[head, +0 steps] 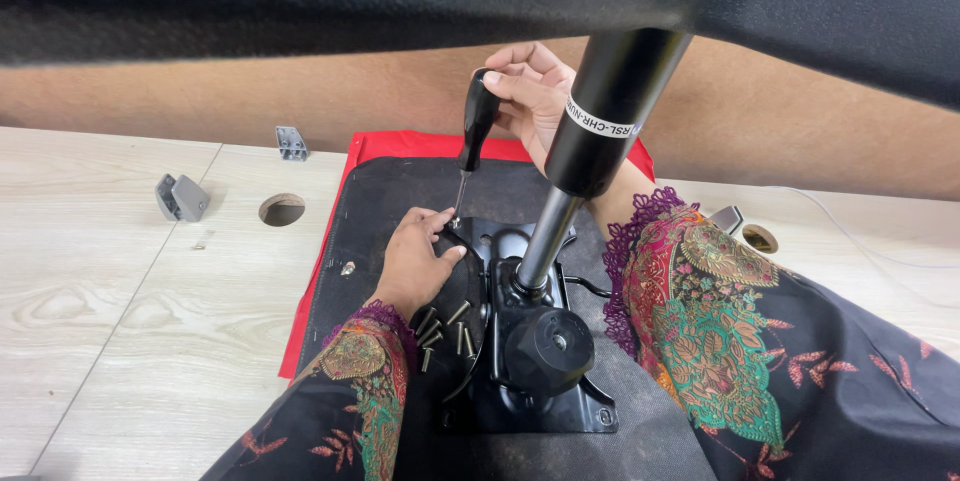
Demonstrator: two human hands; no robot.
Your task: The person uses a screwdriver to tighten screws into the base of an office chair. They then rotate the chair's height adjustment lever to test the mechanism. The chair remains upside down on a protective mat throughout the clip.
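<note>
Pale wood-grain worktop [120,341] carries an upturned chair seat [400,201], black underside up on a red cloth [420,146], so the metal mechanism plate [530,381] faces the person. Right hand [530,91] is clamped round the black handle of a screwdriver [475,131], held upright so its tip meets a corner of the plate. Left hand [415,261] rests on the seat, fingers pinched at the tip, apparently steadying a screw there; too small to confirm. Loose screws [445,331] lie just beside the left wrist, within reach. Black gas cylinder [595,131] rises from the plate, crowding the right forearm; a round knob [550,346] sits below it. Two grey brackets [180,196] and a round cable hole [282,209] sit left, well apart, where the open room is.
</note>
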